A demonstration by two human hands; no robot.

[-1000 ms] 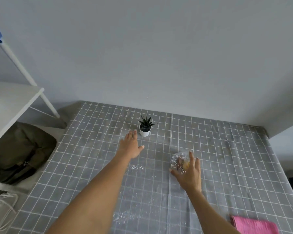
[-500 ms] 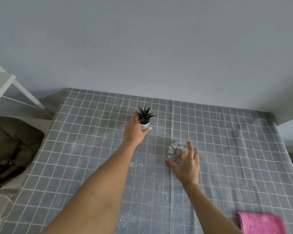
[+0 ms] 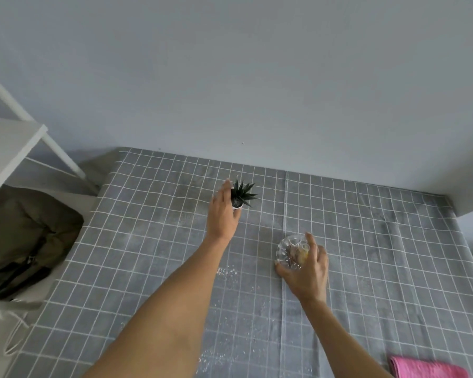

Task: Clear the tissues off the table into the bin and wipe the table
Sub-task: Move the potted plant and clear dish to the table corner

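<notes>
The plant pot (image 3: 237, 206) is cupped by the left hand (image 3: 222, 216); the glass dish (image 3: 292, 251) is clasped by the right hand (image 3: 306, 271) (pink cloth (image 3: 426, 371) nearer right).

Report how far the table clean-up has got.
Done: no tissues show on the table. In hand: the left hand is at the small potted plant and the right hand is on the glass dish. Left: white specks dot the checked cloth, and the pink cloth lies unused at the near edge.
</notes>
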